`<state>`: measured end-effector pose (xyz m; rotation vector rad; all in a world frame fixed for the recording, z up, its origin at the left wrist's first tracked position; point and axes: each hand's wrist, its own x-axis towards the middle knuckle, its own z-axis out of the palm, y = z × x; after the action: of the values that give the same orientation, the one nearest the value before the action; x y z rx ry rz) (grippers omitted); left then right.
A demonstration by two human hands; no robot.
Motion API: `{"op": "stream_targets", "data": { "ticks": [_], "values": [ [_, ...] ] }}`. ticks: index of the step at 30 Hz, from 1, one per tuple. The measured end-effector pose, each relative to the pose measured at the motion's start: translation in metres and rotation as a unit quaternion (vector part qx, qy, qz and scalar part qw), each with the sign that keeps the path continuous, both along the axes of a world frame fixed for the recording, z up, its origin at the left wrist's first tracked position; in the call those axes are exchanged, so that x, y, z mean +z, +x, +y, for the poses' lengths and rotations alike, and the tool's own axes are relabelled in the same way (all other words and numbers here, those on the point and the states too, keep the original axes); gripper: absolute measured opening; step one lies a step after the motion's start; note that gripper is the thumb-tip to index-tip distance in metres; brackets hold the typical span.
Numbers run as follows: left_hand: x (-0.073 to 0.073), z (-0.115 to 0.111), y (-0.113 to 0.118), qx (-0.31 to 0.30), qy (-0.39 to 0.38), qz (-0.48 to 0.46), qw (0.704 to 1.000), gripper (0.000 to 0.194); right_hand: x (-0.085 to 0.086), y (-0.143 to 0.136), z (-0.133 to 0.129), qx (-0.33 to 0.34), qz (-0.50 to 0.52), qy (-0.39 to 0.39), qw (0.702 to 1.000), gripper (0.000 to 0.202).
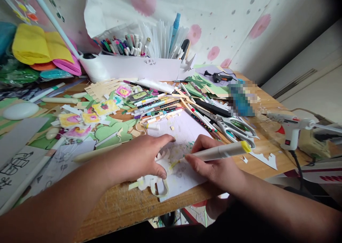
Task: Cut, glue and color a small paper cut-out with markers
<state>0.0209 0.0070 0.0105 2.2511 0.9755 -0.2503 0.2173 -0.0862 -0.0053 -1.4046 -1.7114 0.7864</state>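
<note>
My right hand (213,164) is closed round a white marker (219,151) with a yellow end, its tip pointing down-left at a white paper sheet (184,179). Yellow strokes and smudges show near the tip. My left hand (144,157) rests over the sheet's left side, thumb and forefinger spread apart, above small white paper cutouts (163,159). Curled paper strips (160,188) lie beneath and below its thumb. Nothing shows between its visible fingers. A marker cap (153,126) lies at the sheet's upper left.
Scissors (235,127) and many pens lie beyond the sheet. Coloured paper pieces (104,107) and green scraps cover the left. A white glue gun (292,125) stands at the right. Behind are a white box (139,68) of markers and a lamp base (93,67).
</note>
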Motion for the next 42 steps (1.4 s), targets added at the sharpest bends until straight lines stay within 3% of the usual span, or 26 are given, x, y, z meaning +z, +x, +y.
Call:
{"op": "stream_targets", "data": {
  "ticks": [14,19,24,27,32,42],
  "values": [
    [-0.006,0.001,-0.001,0.006,-0.012,-0.016,1.0,0.079,-0.003,-0.003,0.003,-0.014,0.003,0.009,1.0,0.019],
    [0.003,0.001,-0.006,0.018,-0.043,-0.029,0.998,0.073,-0.001,0.001,0.005,-0.019,0.016,0.007,1.0,0.019],
    [0.019,0.004,-0.013,0.017,-0.136,-0.068,0.988,0.063,-0.004,0.021,0.005,-0.045,0.182,-0.022,0.982,0.022],
    [0.019,0.004,-0.011,0.016,-0.165,-0.063,0.984,0.045,-0.006,0.026,0.003,-0.032,0.253,-0.048,0.966,0.026],
    [0.01,0.002,-0.004,-0.007,-0.064,-0.032,0.997,0.018,0.003,0.015,0.005,0.007,0.125,-0.073,0.989,0.022],
    [0.013,-0.004,-0.002,-0.008,-0.013,-0.013,1.0,0.008,0.003,-0.002,0.012,0.042,0.049,-0.053,0.996,0.02]
  ]
}}
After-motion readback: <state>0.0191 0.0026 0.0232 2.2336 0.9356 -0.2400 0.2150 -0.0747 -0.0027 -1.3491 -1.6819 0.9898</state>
